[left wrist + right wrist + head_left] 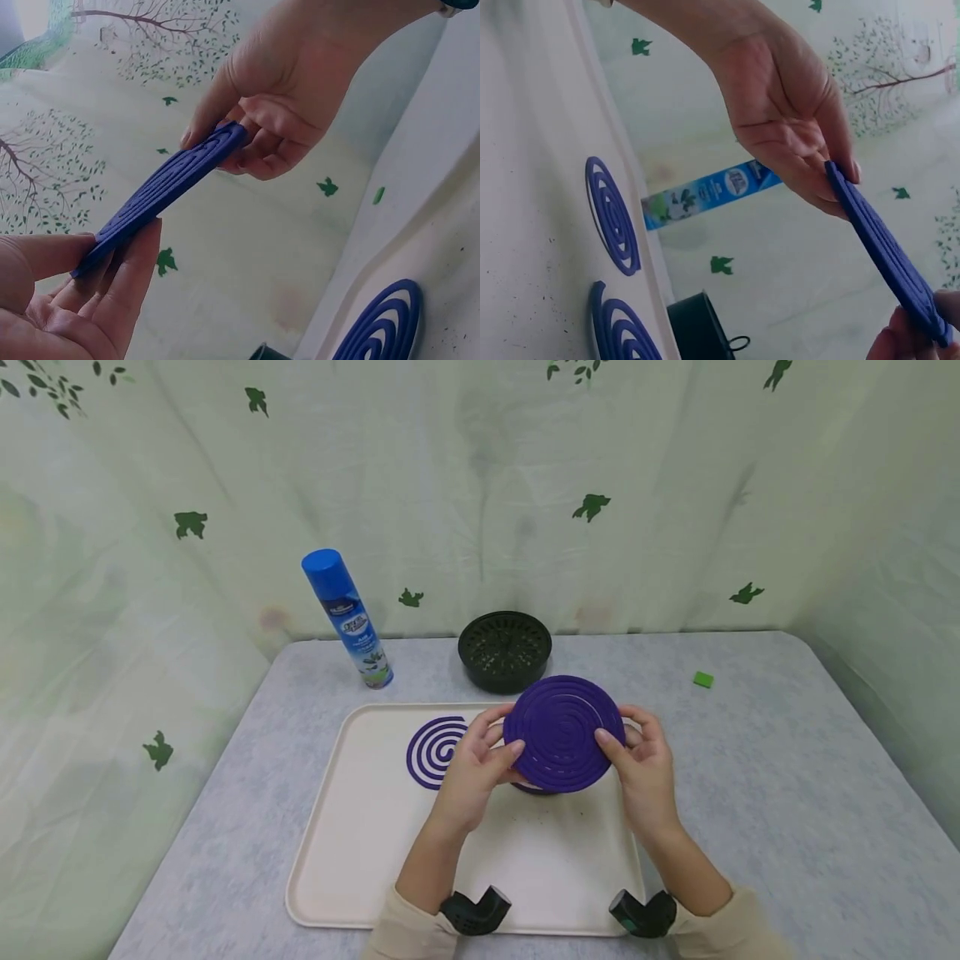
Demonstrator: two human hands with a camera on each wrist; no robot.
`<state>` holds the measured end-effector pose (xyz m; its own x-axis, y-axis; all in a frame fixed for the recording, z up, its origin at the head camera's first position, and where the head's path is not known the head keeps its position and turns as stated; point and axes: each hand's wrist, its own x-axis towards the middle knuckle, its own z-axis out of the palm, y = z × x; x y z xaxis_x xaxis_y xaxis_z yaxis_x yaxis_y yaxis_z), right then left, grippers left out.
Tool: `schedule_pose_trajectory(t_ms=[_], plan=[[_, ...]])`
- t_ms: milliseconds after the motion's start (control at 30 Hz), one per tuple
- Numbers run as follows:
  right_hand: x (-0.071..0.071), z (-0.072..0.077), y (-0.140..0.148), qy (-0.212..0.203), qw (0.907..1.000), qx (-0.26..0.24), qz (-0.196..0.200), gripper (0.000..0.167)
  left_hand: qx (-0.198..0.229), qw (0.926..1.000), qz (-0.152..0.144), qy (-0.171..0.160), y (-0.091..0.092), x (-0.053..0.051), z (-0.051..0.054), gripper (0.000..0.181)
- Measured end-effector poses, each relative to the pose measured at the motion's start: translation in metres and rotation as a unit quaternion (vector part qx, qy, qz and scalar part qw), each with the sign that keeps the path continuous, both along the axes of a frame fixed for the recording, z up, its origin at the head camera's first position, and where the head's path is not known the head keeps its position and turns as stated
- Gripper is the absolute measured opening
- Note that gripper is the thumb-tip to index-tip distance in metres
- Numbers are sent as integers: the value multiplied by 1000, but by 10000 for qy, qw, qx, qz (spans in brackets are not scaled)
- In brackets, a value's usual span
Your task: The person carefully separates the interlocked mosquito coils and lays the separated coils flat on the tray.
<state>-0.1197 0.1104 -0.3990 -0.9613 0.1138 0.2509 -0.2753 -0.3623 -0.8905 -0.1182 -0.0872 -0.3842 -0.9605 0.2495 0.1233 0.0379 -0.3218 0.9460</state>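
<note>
A thick purple spiral disc point(564, 733) is held up above the tray between two hands. The left hand point(474, 768) pinches its left edge, thumb on the near face and fingers behind; the right hand point(647, 772) pinches the right edge the same way. Seen edge-on in the left wrist view, the disc point(161, 195) is tilted. On the tray point(375, 843) lies a separate purple spiral point(429, 752) with open gaps, partly behind the left hand. Another spiral point(622, 330) lies beside it in the right wrist view, mostly hidden under the held disc in the head view.
A dark green round tin point(505, 652) with a perforated top stands behind the tray. A blue spray can point(348, 618) stands at the back left. A small green piece point(702, 679) lies at the back right. Dark crumbs are scattered on the tray.
</note>
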Motion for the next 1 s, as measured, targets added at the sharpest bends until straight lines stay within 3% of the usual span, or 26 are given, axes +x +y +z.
schedule_pose_trajectory(t_ms=[133,367,633,900,1000], plan=[[-4,0,1,9,9995,299,22,21,-165,9996,207,-14,-8,-3,0,38],[-10,2,6,-317,9948,967,52,21,-180,9991,352,-162,-13,-4,0,30],[-11,2,12,-409,9976,543,96,16,124,9991,296,-264,-9,-2,0,36],[-8,2,14,-44,9929,1152,-298,24,102,9977,570,-356,-8,-3,-2,36],[-8,2,15,273,9915,1252,-240,27,55,9973,647,-345,-9,-4,-2,35]])
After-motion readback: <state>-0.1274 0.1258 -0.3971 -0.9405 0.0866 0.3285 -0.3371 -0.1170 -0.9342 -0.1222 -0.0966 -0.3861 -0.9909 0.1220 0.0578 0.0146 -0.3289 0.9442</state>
